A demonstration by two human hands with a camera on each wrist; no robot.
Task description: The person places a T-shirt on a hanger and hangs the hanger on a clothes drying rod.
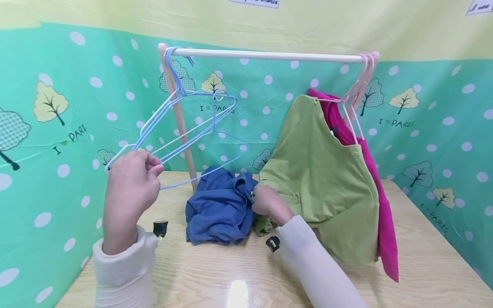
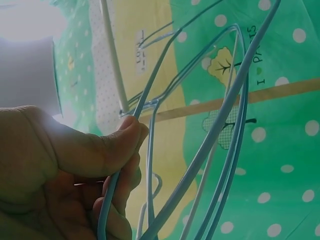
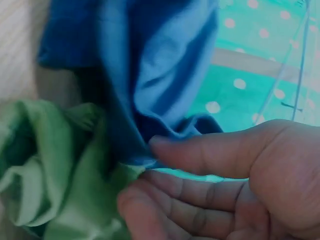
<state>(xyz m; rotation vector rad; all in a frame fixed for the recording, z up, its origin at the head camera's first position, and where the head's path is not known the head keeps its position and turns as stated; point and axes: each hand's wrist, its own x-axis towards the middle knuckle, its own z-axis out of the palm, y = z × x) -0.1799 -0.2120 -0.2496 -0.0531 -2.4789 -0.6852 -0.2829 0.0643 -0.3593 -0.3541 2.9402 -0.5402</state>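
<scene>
On the bench [image 1: 192, 273], toward 7 o'clock from the head view's centre: blue garment [image 1: 215, 209], crumpled. Right hand [image 1: 267, 201] at its 3 o'clock edge; right-wrist view shows thumb and fingers pinching an edge of the cloth. Left hand [image 1: 132, 179] between the garment's 9 and 10 o'clock, apart from it; thumb and fingers clamped on a blue hanger [image 2: 107, 206]. Other blue hangers [image 1: 170, 68] at 11 o'clock, hooked over the 9 o'clock end of the rail [image 1: 269, 54]. Green garment [image 1: 327, 171] hangs between 2 and 3 o'clock; magenta garment [image 1: 389, 239] behind it. Spotted backdrop [image 1: 38, 192] beyond.
</scene>
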